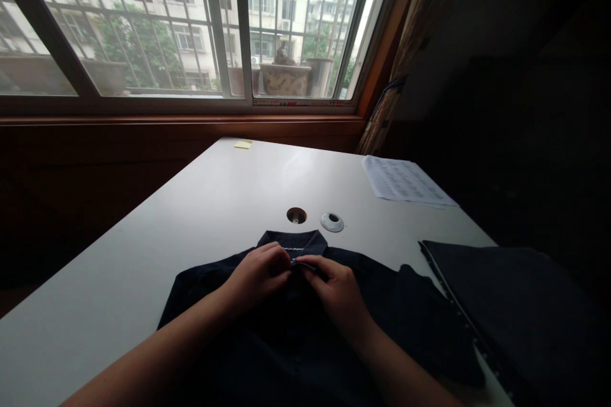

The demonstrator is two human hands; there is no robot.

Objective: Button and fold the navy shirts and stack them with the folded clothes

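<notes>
A dark navy collared shirt lies spread on the white table, its collar pointing away from me. Just below the collar, at the top of the front opening, my left hand pinches the fabric with thumb and fingers. My right hand grips the other side of the opening, thumb and forefinger pressed together on the cloth edge. Both sets of fingertips nearly meet at the neckline. Whatever small fastening lies between them is too hidden to make out.
The white table has a round cable hole with its loose cover beside it. Printed papers lie at the back right, a yellow sticky note at the far edge. Another dark folded garment lies to the right.
</notes>
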